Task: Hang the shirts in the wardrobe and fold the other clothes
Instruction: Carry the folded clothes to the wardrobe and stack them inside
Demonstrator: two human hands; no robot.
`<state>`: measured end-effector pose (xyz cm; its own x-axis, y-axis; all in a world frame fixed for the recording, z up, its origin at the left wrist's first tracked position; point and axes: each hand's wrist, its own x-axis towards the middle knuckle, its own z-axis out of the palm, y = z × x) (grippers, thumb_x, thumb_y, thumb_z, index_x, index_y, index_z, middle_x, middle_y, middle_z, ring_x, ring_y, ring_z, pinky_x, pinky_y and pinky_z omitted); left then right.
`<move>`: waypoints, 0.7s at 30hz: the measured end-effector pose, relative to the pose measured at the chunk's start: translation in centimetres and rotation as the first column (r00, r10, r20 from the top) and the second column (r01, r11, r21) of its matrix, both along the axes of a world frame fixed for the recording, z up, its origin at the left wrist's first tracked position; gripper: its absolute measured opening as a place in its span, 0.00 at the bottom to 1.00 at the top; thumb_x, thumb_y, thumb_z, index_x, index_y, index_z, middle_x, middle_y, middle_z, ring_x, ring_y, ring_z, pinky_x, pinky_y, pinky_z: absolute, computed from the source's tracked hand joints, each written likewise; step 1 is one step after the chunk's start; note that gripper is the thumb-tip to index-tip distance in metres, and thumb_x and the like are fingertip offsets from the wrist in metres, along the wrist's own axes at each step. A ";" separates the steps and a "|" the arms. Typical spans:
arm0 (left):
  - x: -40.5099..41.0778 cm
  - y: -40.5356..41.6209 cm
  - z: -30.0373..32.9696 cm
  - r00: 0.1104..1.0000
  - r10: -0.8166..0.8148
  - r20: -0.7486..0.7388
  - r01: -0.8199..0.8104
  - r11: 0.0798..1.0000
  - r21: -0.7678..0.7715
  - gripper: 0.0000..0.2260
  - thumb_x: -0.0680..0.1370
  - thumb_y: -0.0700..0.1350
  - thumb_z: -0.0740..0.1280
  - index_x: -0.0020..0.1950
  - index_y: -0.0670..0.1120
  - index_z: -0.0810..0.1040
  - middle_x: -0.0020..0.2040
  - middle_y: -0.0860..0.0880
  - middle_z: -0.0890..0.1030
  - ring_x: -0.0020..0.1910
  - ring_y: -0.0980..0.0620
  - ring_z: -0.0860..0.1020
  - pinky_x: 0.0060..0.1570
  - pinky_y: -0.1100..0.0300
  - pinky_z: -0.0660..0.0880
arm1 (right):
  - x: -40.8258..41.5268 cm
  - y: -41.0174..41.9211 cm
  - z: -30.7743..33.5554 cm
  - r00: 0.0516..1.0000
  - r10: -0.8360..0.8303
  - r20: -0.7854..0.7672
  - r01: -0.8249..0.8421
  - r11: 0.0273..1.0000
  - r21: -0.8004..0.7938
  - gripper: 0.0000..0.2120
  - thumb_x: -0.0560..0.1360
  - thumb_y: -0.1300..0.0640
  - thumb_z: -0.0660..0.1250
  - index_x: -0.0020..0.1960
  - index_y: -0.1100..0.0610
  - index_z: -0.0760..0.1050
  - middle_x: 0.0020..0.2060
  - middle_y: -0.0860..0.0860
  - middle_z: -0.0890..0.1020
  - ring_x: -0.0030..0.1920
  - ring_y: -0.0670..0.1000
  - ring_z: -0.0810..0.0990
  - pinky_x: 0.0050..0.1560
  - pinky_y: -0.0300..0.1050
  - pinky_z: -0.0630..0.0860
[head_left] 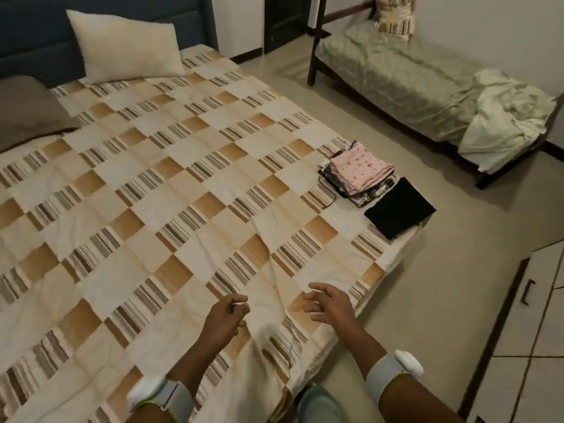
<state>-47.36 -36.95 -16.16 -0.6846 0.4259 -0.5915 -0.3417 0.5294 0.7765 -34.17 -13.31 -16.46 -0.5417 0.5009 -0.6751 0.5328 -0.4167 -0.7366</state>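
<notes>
A stack of folded clothes [358, 175] with a pink patterned piece on top lies near the right edge of the big bed [171, 184]. Beside it, toward the bed's corner, rests a folded black garment [399, 207]. My left hand [224, 315] hovers over the checked quilt near the foot of the bed, fingers loosely curled and holding nothing. A little to its right is my right hand [331, 303], fingers spread and relaxed, also holding nothing. Both hands are well short of the folded clothes.
A cream pillow [128, 47] leans on the dark headboard, with a grey pillow [27, 108] at the left. A narrow second bed [406, 77] with crumpled pale-green bedding [506, 117] stands at the right wall. White cabinet doors [537, 303] are at the lower right, a dark door [287, 19] at the back.
</notes>
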 end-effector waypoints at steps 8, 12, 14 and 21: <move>-7.4 19.0 -10.0 0.928 -0.327 -0.180 0.290 0.935 -0.202 0.10 0.81 0.49 0.71 0.60 0.60 0.77 0.62 0.58 0.79 0.58 0.58 0.79 0.54 0.65 0.73 | -6.9 16.6 -11.2 0.940 -0.334 -0.062 0.313 0.923 -0.225 0.11 0.83 0.58 0.65 0.64 0.56 0.78 0.55 0.56 0.87 0.54 0.59 0.87 0.58 0.59 0.82; -13.9 27.8 -16.9 0.761 -0.568 -0.313 0.446 0.809 -0.382 0.30 0.71 0.67 0.57 0.67 0.54 0.77 0.66 0.56 0.79 0.64 0.54 0.78 0.64 0.60 0.70 | -11.3 24.0 -17.5 0.871 -0.484 -0.083 0.431 0.835 -0.342 0.15 0.81 0.59 0.68 0.68 0.56 0.75 0.61 0.58 0.83 0.60 0.61 0.83 0.61 0.58 0.79; -17.9 32.6 -20.8 0.682 -0.644 -0.347 0.486 0.753 -0.444 0.37 0.69 0.68 0.54 0.70 0.49 0.77 0.68 0.50 0.78 0.67 0.49 0.77 0.66 0.58 0.69 | -13.9 27.2 -20.5 0.862 -0.500 -0.082 0.446 0.825 -0.346 0.13 0.83 0.57 0.67 0.66 0.55 0.75 0.62 0.59 0.81 0.60 0.61 0.83 0.61 0.57 0.79; -25.4 44.8 -32.0 0.416 -0.729 -0.543 0.415 0.684 -0.600 0.30 0.78 0.61 0.60 0.77 0.49 0.69 0.79 0.42 0.66 0.77 0.38 0.65 0.69 0.36 0.69 | -23.5 36.0 -28.2 0.772 -0.606 -0.193 0.460 0.741 -0.489 0.08 0.84 0.52 0.64 0.61 0.53 0.76 0.64 0.57 0.81 0.62 0.59 0.82 0.64 0.55 0.78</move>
<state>-72.81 7.84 -48.18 -0.5865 0.7764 -0.2308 0.7058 0.6297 0.3245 -57.65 22.69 -44.62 -0.4841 0.5049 -0.7146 -0.1042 -0.8442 -0.5259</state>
